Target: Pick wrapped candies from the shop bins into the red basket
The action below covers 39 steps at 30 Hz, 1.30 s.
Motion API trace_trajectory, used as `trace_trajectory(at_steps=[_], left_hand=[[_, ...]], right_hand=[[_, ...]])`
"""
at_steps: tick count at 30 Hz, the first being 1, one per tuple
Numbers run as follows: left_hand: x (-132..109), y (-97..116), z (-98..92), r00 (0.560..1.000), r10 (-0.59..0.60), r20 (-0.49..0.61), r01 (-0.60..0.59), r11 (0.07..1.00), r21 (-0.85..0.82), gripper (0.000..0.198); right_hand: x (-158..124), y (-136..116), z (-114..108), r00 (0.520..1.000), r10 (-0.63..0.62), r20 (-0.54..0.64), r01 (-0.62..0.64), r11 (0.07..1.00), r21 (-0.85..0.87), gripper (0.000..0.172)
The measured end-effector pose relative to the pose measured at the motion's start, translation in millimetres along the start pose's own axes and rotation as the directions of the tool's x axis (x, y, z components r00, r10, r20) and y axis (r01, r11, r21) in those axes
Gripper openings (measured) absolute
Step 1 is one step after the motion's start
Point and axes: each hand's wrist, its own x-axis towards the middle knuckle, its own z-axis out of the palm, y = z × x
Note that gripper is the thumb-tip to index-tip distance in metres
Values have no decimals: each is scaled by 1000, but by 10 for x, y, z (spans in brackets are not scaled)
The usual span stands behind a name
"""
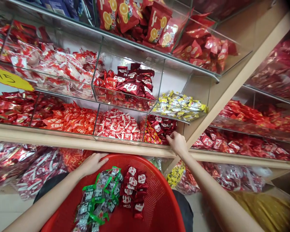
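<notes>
A red perforated plastic basket (pixel 159 193) sits before me, below the shelf edge. In it lie green-and-clear wrapped packets (pixel 99 196) on the left and dark red wrapped packets (pixel 131 187) beside them. My left hand (pixel 94 162) rests with fingers stretched out along the basket's far left rim. My right hand (pixel 177 142) is at the front of a clear bottom-row bin, its fingers curled together; whatever they grip, if anything, is hidden. Beside its fingertips are dark red packets (pixel 161 124) and small red-and-yellow sweets (pixel 151 133) in that bin.
Clear-walled shelves hold red-and-white sweets (pixel 118 125), orange-red packets (pixel 73 117) and yellow-wrapped sweets (pixel 181 103). A slanting wooden post (pixel 219 100) stands right of my right hand. Bagged sweets (pixel 41 174) lie under the wooden ledge (pixel 50 138). A yellow price tag (pixel 9 78) hangs at left.
</notes>
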Motion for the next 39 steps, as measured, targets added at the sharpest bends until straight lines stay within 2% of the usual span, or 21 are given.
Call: trace_trajectory(at_steps=[2,5,9,16,19,23,28,30,32,34,36,39], left_hand=[[-5,6,-6,1000,-3,0,3,1000,-16,49],[-11,5,-7,1000,2,1,-2,1000,-2,49],[-14,-8,-3,1000,18,18,-18,999,30,49],[-6,-23,8,1000,6,27,-7,999,40,48],[2,-22,11,1000,17,26,-19,998,55,49],[7,-13,11,999,25,31,-28,997,75,50],[-3,18,8,1000,-10,-4,10,1000,30,47],[-6,30,4,1000,-6,-14,7,1000,25,46],[-8,37,0,1000,10,-3,-10,999,32,46],[-11,42,0,999,37,18,-38,998,53,45],[-19,54,4,998,52,28,-55,994,95,45],[-42,102,8,999,38,-19,-33,980,197,45]], right_hand=[[146,18,63,989,90,119,-79,992,-96,24],[245,14,178,970,156,186,-137,984,-110,32],[294,29,254,950,215,229,-199,976,-90,39],[370,155,256,948,222,227,-247,964,92,21],[392,202,220,957,203,209,-248,944,218,16],[392,269,77,961,176,212,-247,890,383,21],[198,270,-176,969,135,207,-227,818,529,27],[16,193,-251,978,66,198,-179,753,633,27],[-221,67,-280,978,-26,207,-142,641,754,28],[-489,-86,-240,952,-104,287,-199,500,843,27],[-753,-235,-119,877,-174,447,-373,338,864,25],[-1080,-400,182,703,-268,659,-658,108,745,23]])
